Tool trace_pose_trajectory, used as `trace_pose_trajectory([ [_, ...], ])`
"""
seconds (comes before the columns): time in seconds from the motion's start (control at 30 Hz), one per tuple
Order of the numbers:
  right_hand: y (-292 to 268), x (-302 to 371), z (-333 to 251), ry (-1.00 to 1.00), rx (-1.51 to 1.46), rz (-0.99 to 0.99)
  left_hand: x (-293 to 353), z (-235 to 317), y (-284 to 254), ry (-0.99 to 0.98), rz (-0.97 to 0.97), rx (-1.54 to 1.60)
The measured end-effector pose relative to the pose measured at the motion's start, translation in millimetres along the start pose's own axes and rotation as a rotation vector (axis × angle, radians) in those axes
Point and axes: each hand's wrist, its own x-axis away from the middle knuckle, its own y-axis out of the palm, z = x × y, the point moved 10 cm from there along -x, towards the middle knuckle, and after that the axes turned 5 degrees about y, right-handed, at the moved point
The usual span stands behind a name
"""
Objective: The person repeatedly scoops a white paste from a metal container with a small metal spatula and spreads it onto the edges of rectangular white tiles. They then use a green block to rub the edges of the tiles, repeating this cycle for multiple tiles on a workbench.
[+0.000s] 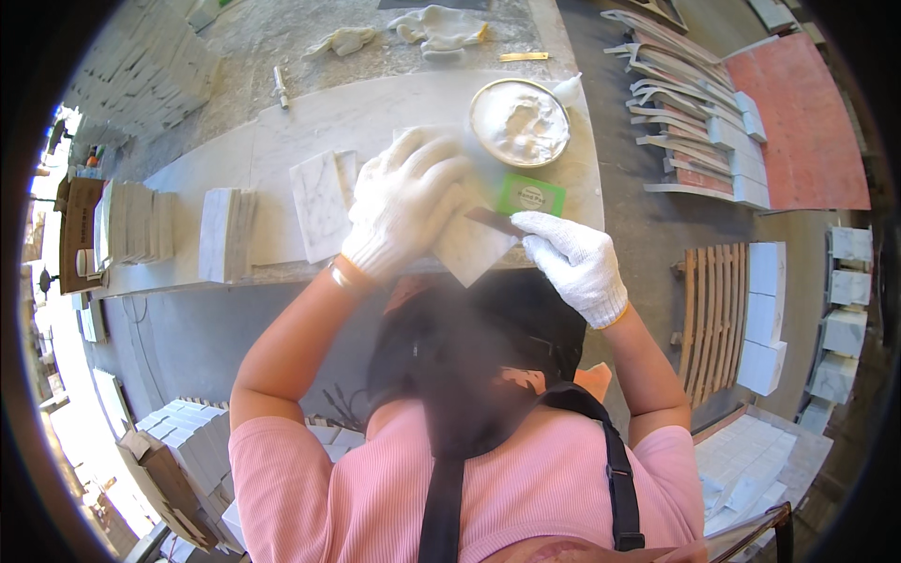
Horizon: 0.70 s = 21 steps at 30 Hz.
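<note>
Left hand (413,197): white knitted glove, fingers bent, laid over the left part of a marble tile; whether it grips anything underneath, you cannot tell from here.

Right hand (574,267): matching glove, thumb and fingers pinched on the near end of a dark flat blade (493,223), its other end over the tile.

Marble tile (474,249): white with grey, between your two hands, one corner pointing toward your body; upper part hidden by your left hand.

Green packet (530,194): just beyond your right hand.

Bowl (527,166): round, holding white paste (519,122), beyond the green packet.

Loose marble pieces (319,205): flat, just left of your left hand.

Tile stacks: one (223,235) farther left of that hand, another (136,222) beyond it.

Metal tool (281,86): slim, well beyond your left hand.

Spare gloves (441,30): pale, far ahead of both hands.

Yellow strip (524,56): beyond the bowl.
</note>
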Motion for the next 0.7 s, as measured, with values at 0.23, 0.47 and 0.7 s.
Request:
trace_pose_trajectory([
  [0.23, 14.6, 7.8, -30.4, -0.164, -0.001, -0.048, 3.5, -2.1, 1.2, -0.028, 0.006, -0.042],
  [0.47, -3.9, -19.6, 5.7, -0.029, -0.125, -0.043, 2.8, -2.4, -0.3, -0.012, 0.024, -0.024],
  [0.7, 9.4, -3.4, -13.5, -0.129, 0.015, -0.107, 3.2, -0.9, -1.5, -0.001, 0.035, -0.059],
])
